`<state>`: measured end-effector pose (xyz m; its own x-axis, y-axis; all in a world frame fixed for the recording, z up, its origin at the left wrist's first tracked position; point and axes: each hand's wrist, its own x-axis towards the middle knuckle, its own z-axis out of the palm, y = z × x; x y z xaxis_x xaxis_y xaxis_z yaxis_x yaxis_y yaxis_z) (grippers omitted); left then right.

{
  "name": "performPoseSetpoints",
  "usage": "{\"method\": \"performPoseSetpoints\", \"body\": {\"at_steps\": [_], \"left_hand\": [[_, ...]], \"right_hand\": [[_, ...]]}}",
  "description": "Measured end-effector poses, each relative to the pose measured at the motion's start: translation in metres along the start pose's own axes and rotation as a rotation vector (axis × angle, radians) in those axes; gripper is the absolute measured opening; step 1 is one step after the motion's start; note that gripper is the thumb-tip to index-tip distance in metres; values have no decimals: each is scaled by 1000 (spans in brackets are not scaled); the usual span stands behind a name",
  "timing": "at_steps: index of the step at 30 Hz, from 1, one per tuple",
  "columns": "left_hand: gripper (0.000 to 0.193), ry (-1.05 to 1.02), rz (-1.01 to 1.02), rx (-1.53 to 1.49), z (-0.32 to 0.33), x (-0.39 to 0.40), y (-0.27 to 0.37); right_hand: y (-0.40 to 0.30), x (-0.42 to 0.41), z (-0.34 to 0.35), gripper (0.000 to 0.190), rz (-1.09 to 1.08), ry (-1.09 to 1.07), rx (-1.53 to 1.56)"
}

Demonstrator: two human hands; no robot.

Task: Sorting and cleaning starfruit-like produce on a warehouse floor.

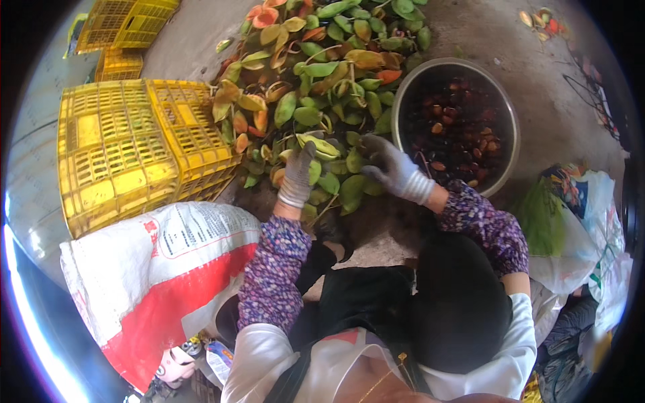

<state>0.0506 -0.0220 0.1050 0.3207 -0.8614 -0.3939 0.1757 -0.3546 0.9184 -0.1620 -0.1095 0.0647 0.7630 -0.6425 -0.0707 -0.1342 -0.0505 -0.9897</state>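
My left hand [301,171], in a grey-palmed work glove, holds a split green pod [319,146] by its near side, thumb on top. My right hand [393,166], gloved the same way, is raised with thumb and fingers apart, between the pod and the metal basin. Nothing shows in its grasp. Under and beyond both hands spreads a heap of green, yellow and reddish pods [307,116], some of them split. To the right stands a round metal basin [513,128] with many glossy brown and dark seeds [438,165] in dark contents.
Yellow plastic crates [116,151] stand at the left, with more crates [126,25] behind. A white and red woven sack [171,272] lies beside my left arm. Plastic bags [569,226] lie at the right. A few pods [544,24] and a dark cable [587,93] are on the floor, upper right.
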Motion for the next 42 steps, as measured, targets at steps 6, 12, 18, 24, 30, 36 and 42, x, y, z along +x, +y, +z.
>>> {"method": "performPoseSetpoints", "body": {"at_steps": [6,12,18,24,30,36,42], "left_hand": [[38,99,63,-115,76,-10,-29],[32,-119,123,7,93,-8,-18],[42,-237,17,-38,112,9,-31],[46,-311,-204,-268,163,24,-57],[30,-230,-294,-378,168,56,-107],[40,-303,-247,-189,167,50,-96],[36,-255,-337,-343,163,43,-93]], "right_hand": [[-9,6,-1,55,112,4,365],[0,-14,-27,38,204,78,378],[26,-22,-55,39,276,242,510],[57,-33,-97,44,690,326,280],[19,-55,-95,49,-321,290,-519],[24,-48,-95,53,-138,70,-636],[31,-35,-108,44,-123,-127,-663]]}}
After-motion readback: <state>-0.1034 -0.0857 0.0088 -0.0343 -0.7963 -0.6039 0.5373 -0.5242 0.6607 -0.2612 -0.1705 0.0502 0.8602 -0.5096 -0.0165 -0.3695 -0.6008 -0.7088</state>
